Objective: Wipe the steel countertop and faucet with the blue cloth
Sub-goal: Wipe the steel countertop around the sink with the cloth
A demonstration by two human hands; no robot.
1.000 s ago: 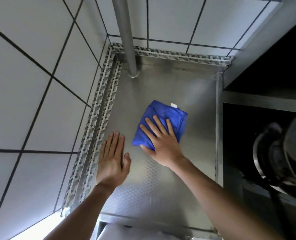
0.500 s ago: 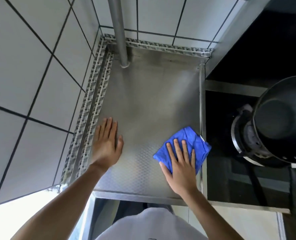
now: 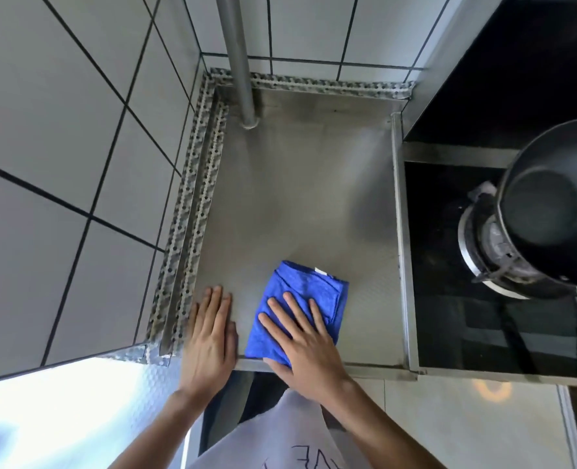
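Note:
The folded blue cloth (image 3: 302,299) lies on the steel countertop (image 3: 300,198), close to its front edge. My right hand (image 3: 300,336) presses flat on the cloth's near half, fingers spread, palm reaching over the counter's front lip. My left hand (image 3: 209,336) rests flat on the bare steel just left of the cloth, fingers together, holding nothing. A grey steel pipe (image 3: 241,62) rises from the counter's back left corner; no faucet spout shows.
White tiled walls (image 3: 77,147) close the left and back sides, edged by a patterned trim strip (image 3: 192,204). Right of the counter's raised edge sits a black stove (image 3: 449,316) with a dark pot (image 3: 550,204) on a burner.
My right hand has slid the cloth from the counter's right edge leftward to the front middle, close to my left hand. The view has also shifted.

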